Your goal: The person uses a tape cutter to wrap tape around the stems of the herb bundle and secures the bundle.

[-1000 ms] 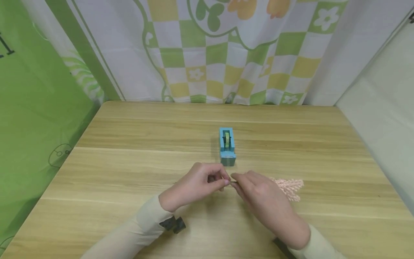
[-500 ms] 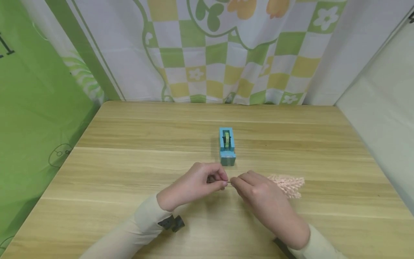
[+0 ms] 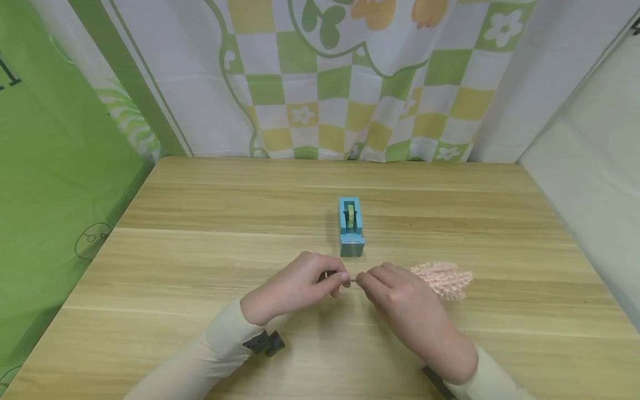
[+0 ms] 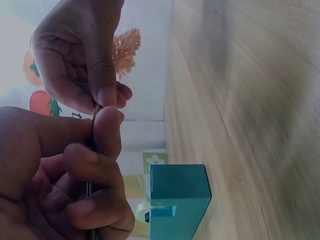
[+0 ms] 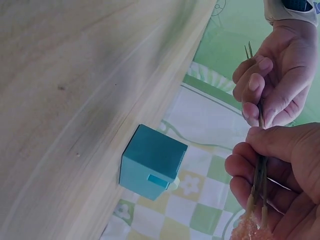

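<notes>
My left hand (image 3: 297, 286) pinches the thin dark stems (image 5: 259, 175) of a pink flower spray between thumb and forefinger. Close on its right, my right hand (image 3: 407, 303) grips the same stems nearer the flower heads. A short bit of stem shows between both sets of fingertips in the head view. The fluffy pink heads (image 3: 446, 280) stick out to the right, beyond my right hand. In the right wrist view several stems run through the right fingers, and their bare ends (image 5: 248, 50) poke out past the left hand (image 5: 280, 75).
A blue tape dispenser (image 3: 352, 247) with a roll of tape (image 3: 351, 215) stands on the wooden table (image 3: 225, 205), just beyond my hands. A checked curtain (image 3: 345, 83) hangs behind the table, and green cloth (image 3: 50, 183) covers the left side.
The pink heads have swung slightly away from me, toward the back of the table. More stem shows between my fingertips, and my left thumb has shifted a little. The dispenser stays put.
</notes>
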`<control>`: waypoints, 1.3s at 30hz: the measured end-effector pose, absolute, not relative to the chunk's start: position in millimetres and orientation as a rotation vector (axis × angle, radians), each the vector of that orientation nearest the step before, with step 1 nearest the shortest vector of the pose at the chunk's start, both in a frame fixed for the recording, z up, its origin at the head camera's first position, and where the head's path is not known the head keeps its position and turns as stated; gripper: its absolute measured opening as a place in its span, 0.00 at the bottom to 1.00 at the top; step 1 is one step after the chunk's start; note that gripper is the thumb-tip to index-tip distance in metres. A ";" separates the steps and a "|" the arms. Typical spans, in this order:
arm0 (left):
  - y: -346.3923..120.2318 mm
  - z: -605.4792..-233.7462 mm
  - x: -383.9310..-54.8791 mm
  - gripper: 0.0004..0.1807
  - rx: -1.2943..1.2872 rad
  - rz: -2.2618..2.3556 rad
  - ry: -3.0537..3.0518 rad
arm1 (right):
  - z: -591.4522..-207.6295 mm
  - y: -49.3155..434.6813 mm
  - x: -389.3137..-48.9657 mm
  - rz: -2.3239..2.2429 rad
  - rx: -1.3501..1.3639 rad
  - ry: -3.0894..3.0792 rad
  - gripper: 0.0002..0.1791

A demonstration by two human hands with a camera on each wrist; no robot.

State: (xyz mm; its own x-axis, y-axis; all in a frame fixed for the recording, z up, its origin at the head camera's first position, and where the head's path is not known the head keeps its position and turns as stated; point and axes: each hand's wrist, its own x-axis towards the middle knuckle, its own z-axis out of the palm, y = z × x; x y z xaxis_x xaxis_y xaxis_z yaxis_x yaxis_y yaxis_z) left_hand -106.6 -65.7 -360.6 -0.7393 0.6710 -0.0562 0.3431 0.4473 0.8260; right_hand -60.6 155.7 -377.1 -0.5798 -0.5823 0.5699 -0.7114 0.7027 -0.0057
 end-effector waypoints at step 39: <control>-64.2 -365.1 -104.1 0.08 0.833 1.224 2.349 | -364.7 159.3 -54.5 0.244 0.965 -2.507 0.13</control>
